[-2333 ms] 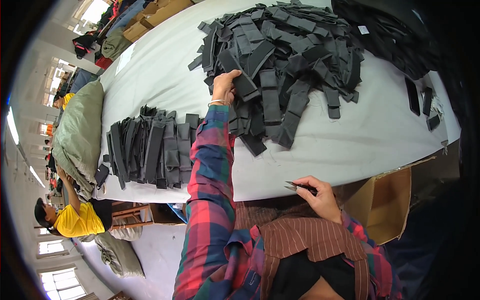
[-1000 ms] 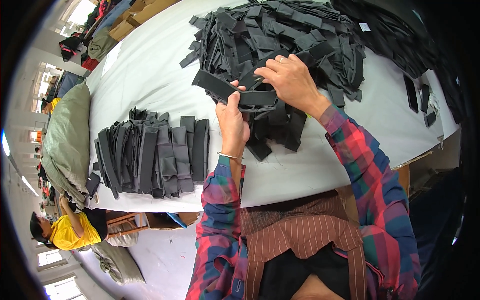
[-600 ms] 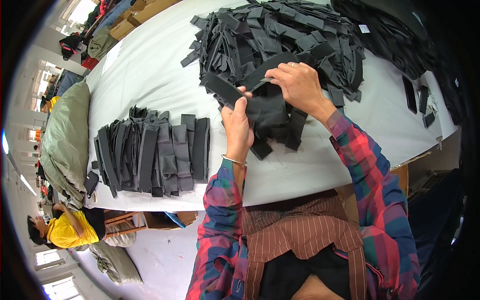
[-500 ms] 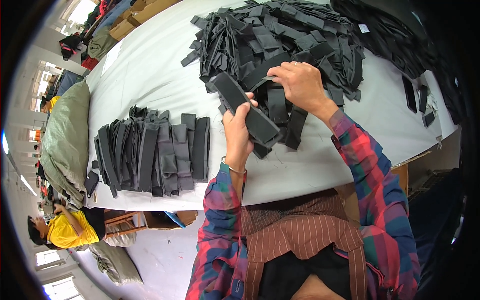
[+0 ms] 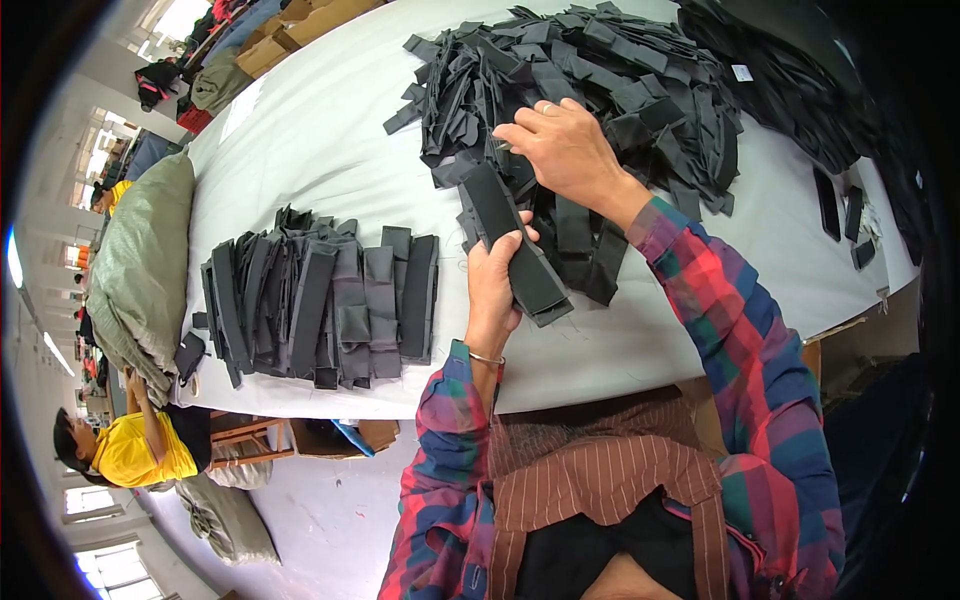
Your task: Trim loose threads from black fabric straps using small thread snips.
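Observation:
Black fabric strips (image 5: 512, 245), long and flat, lie stacked in my left hand (image 5: 490, 285), its thumb across the top one and fingers wrapped beneath. The stack slants above the near part of the table. Up and to the right of it, my right hand (image 5: 572, 150) is closed in a pinch beside the large heap. A small pale bit shows at its fingertips, too small to name. The heap of loose black fabric strips (image 5: 590, 70) spreads behind both hands. To the left, a group of black strips (image 5: 325, 300) lies side by side in upright rows.
The white-covered table (image 5: 320, 160) runs under everything. At the right lie dark folded cloth (image 5: 780, 100) and small black pieces (image 5: 827, 203). Left of the table bulges a green sack (image 5: 145, 260); a person in a yellow shirt (image 5: 150, 450) is beyond the near-left corner.
My right hand has moved left and slightly up, off the strip it was pinching at the heap. The stack in my left hand has turned more upright. The whole view has shifted slightly.

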Motion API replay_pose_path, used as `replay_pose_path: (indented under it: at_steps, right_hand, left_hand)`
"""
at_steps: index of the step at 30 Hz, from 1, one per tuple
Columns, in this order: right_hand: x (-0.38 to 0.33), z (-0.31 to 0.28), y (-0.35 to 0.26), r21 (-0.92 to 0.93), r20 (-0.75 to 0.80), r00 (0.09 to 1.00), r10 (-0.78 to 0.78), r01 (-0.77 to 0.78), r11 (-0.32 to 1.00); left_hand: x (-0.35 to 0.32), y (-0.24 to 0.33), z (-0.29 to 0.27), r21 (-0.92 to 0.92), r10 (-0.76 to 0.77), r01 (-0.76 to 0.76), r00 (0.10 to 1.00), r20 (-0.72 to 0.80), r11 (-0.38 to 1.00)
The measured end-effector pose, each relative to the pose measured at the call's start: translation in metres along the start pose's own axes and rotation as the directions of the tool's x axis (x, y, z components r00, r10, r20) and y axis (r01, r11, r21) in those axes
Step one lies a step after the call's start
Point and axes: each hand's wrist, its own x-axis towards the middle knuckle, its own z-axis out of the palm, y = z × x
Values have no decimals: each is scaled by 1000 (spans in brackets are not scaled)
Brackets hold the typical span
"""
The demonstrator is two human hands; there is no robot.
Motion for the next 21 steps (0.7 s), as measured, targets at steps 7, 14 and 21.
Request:
replay_pose_path:
  at_steps: [7, 14, 21]
  right_hand:
    - [16, 13, 3, -87, 125, 989, -78, 89, 992]
    - [8, 15, 4, -48, 118, 993, 29, -24, 999]
    - [-20, 3, -12, -57, 98, 979, 179, -174, 983]
  left_hand:
    - [-4, 0, 2, 8, -25, 25, 1000, 8, 1000]
    - [-12, 1, 4, 105, -49, 45, 998, 30, 993]
    - [-48, -7, 11, 118, -110, 100, 991, 77, 988]
